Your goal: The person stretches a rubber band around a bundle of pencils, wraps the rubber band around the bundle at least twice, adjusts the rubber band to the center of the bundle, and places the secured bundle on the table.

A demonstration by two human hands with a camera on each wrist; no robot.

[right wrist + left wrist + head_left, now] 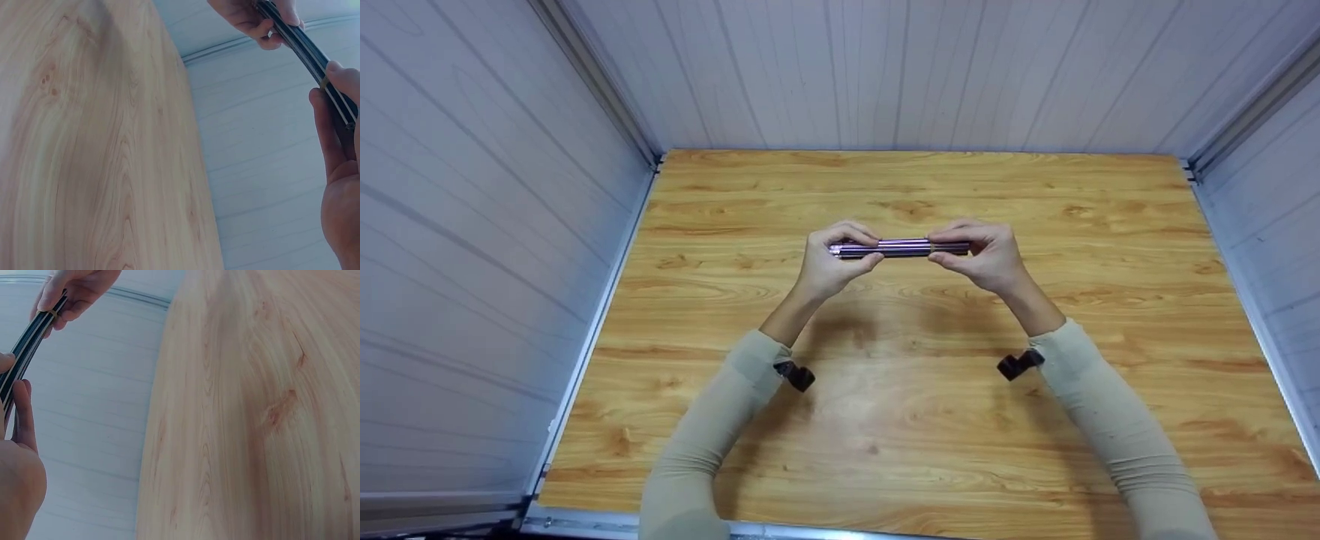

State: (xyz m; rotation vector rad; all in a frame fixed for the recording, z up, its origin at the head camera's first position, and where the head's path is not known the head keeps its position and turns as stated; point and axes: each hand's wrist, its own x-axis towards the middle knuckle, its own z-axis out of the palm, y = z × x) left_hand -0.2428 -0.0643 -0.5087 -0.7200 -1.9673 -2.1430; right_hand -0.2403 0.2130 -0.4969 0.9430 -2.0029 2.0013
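Note:
A bundle of slim, pencil-like sticks (pixel 904 248), dark with purple and pale stripes, is held level above the wooden table. My left hand (pixel 829 264) pinches its left end between thumb and fingers. At the other end, my right hand (pixel 994 259) grips it the same way, thumb on the near side. A thin yellowish band (pixel 324 83) circles the bundle close to the right fingertips. In the left wrist view the sticks (pixel 29 342) slant between both hands, and their lower end is hidden by the left hand.
Beneath the hands lies the wood-grain tabletop (pixel 885 442), with shadows of both arms on it. Pale panel walls stand at the left (pixel 472 247), back (pixel 855 75) and right (pixel 1275 195). A metal edge (pixel 825 532) runs along the front. Small black devices (pixel 796 375) sit at both cuffs.

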